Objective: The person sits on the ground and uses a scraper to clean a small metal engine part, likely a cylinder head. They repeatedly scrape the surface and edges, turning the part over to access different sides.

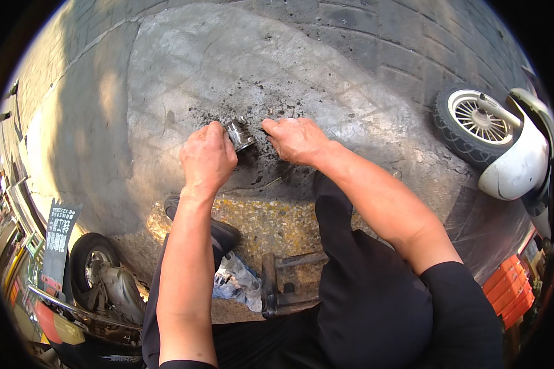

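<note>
My left hand grips a short, round metal engine part, which looks like a piston. Its side is shiny and smeared with black grime. Just right of it, apart from the metal, is my right hand, with thumb and fingers pinched together. A small dark object shows at those fingertips, mostly hidden, so its kind is unclear. Below both hands, the concrete ground is strewn with black crumbs and dark stains. A thin pale stick lies nearer my feet.
Between my legs are a dark stool frame and a crumpled cloth or bag. A scooter's rear wheel stands at left, and another scooter's white-rimmed wheel at right. Orange crates sit at lower right.
</note>
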